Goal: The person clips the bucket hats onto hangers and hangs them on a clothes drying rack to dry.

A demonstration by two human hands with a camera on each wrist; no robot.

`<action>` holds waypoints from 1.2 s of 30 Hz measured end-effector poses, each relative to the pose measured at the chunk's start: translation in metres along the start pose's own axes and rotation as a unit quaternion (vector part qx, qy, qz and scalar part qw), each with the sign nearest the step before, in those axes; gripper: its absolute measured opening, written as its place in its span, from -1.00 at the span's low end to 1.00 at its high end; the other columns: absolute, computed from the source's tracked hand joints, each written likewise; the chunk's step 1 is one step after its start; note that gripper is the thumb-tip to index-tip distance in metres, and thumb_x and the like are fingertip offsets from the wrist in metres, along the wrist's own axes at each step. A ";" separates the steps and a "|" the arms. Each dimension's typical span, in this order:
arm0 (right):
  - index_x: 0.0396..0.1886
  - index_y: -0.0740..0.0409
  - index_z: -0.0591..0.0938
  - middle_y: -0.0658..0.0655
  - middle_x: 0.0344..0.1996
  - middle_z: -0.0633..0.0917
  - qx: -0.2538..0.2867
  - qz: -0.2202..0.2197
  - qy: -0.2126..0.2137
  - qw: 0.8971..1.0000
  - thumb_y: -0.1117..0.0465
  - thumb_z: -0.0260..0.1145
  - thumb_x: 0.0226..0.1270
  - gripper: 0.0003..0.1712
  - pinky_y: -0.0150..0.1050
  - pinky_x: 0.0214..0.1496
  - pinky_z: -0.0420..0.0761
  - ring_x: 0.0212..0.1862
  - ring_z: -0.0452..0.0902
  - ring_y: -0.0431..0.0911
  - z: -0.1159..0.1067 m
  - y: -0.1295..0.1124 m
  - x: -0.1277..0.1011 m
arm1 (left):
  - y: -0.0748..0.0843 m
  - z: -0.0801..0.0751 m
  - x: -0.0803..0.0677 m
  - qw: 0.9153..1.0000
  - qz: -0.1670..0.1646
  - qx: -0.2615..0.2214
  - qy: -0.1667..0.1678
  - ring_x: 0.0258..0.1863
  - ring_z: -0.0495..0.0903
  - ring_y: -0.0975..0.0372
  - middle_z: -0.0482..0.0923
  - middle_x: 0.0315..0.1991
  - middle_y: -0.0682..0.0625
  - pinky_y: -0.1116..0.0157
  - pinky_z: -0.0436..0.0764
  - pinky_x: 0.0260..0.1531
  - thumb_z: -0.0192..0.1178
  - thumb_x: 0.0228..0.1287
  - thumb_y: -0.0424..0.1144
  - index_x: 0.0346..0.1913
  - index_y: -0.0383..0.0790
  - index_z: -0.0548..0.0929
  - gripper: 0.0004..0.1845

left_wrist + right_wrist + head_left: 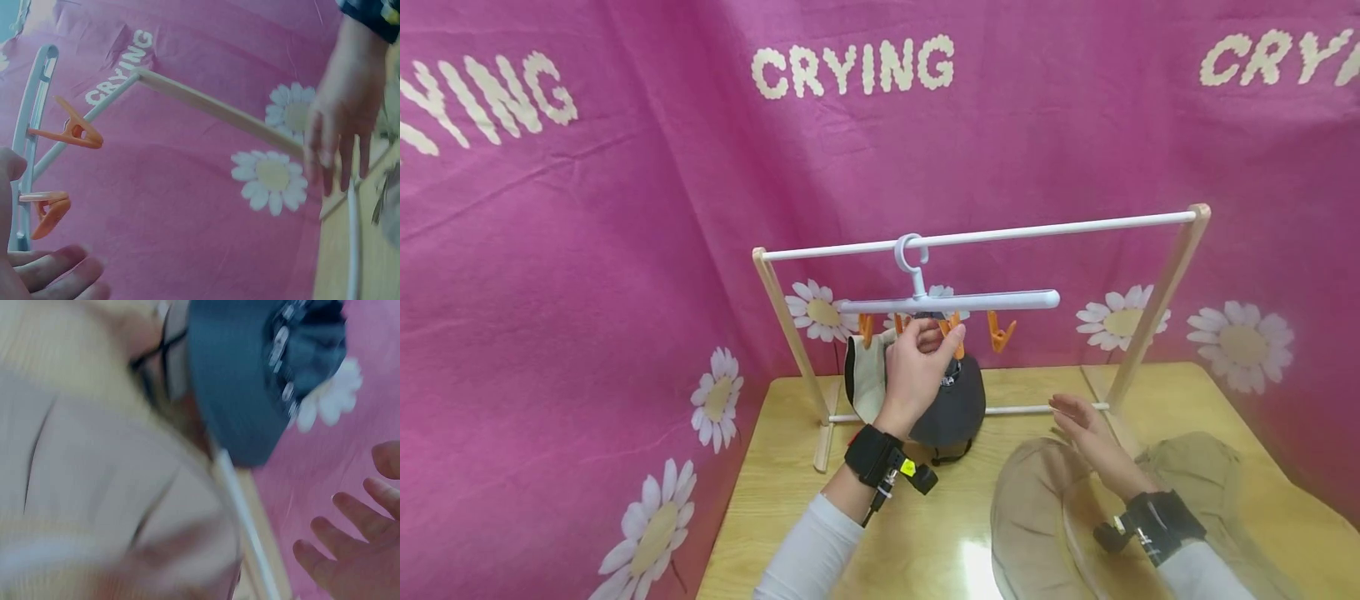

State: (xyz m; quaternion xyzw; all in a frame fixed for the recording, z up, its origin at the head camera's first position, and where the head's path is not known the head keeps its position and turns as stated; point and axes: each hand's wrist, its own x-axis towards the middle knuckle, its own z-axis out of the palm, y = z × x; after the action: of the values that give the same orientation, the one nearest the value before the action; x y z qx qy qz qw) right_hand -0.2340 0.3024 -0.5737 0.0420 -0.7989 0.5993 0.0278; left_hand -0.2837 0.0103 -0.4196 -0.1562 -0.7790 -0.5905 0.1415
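Note:
My left hand is raised under a pale hanger, its thumb and fingers beside an orange clip. They look relaxed and apart in the left wrist view, with no firm grip visible. Below and behind that hand hangs a dark brimmed hat with white lettering and a black cord. A cream hat is left of it, partly covered by the hand. My right hand, fingers extended and holding nothing visible, is above a blurred beige brimmed hat on the table.
The hanger hooks over the upper white rod of a wooden-sided rack. Another orange clip hangs at right. A blurred olive-beige fabric piece lies right of my right hand on the wooden table. Pink cloth surrounds the back and sides.

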 end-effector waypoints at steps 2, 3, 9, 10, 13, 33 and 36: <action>0.49 0.54 0.22 0.60 0.43 0.35 -0.045 0.008 0.009 0.999 0.22 0.08 0.70 -0.40 -0.03 0.44 0.47 0.43 0.35 0.34 -0.008 0.009 -0.005 | 0.001 0.003 0.003 1.000 -0.019 -0.003 -0.012 -0.22 0.71 0.31 0.80 -0.26 0.08 0.29 0.62 -0.19 0.31 0.33 0.29 0.10 -0.15 0.69 -0.41; 0.48 0.56 0.22 0.63 0.42 0.34 -0.064 0.013 0.010 0.998 0.22 0.10 0.69 -0.39 0.13 0.47 0.41 0.44 0.28 0.46 -0.011 0.014 -0.008 | 0.001 0.005 0.004 0.999 -0.026 -0.005 -0.019 -0.30 0.69 0.29 0.78 -0.36 0.08 0.29 0.57 -0.29 0.30 0.33 0.30 0.05 -0.13 0.70 -0.43; 0.45 0.62 0.21 0.73 0.35 0.34 -0.135 0.046 -0.017 0.990 0.14 0.21 0.63 -0.28 0.46 0.36 0.34 0.37 0.27 0.60 -0.029 0.044 -0.026 | 0.002 0.014 0.010 0.992 -0.060 -0.099 -0.057 -0.24 0.82 0.02 0.82 -0.33 -0.14 0.32 0.74 -0.33 0.33 0.37 0.21 -0.09 -0.18 0.72 -0.53; 0.45 0.61 0.21 0.72 0.33 0.38 -0.144 0.052 -0.022 0.988 0.11 0.24 0.61 -0.25 0.44 0.35 0.36 0.35 0.31 0.59 -0.031 0.050 -0.028 | 0.003 0.015 0.011 0.990 -0.067 -0.112 -0.060 -0.20 0.83 0.00 0.82 -0.29 -0.16 0.31 0.76 -0.30 0.34 0.38 0.19 -0.09 -0.20 0.73 -0.53; 0.46 0.60 0.20 0.69 0.29 0.44 -0.153 0.087 -0.041 0.984 0.01 0.29 0.57 -0.15 0.41 0.35 0.39 0.32 0.40 0.54 -0.035 0.065 -0.032 | 0.005 0.017 0.014 0.986 -0.087 -0.126 -0.060 -0.20 0.83 0.01 0.82 -0.32 -0.18 0.27 0.78 -0.31 0.34 0.38 0.18 -0.15 -0.24 0.77 -0.53; -0.38 0.27 0.49 0.11 -0.53 0.53 -0.105 0.201 -0.027 0.974 -0.06 0.56 0.24 -0.46 -0.11 -0.53 0.58 -0.50 0.49 -0.02 -0.016 0.080 -0.026 | 0.008 0.018 0.021 0.981 -0.133 -0.130 -0.049 -0.26 0.84 0.00 0.82 -0.36 -0.13 0.31 0.75 -0.39 0.32 0.42 0.03 -0.21 -0.25 0.78 -0.64; -0.26 0.36 0.60 0.17 -0.43 0.61 -0.063 0.193 -0.048 0.978 -0.03 0.51 0.31 -0.51 -0.12 -0.35 0.64 -0.37 0.55 0.01 -0.015 0.085 -0.026 | 0.010 0.014 0.020 0.980 -0.146 -0.124 -0.059 -0.26 0.84 0.08 0.82 -0.32 -0.14 0.30 0.75 -0.36 0.28 0.44 0.05 -0.18 -0.28 0.76 -0.61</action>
State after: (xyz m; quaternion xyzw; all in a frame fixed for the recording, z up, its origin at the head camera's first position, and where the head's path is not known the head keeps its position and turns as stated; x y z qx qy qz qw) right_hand -0.2172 0.3417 -0.6532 -0.0858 -0.8286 0.5391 -0.1242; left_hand -0.2983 0.0277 -0.4060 -0.0919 -0.7213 -0.6864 -0.0124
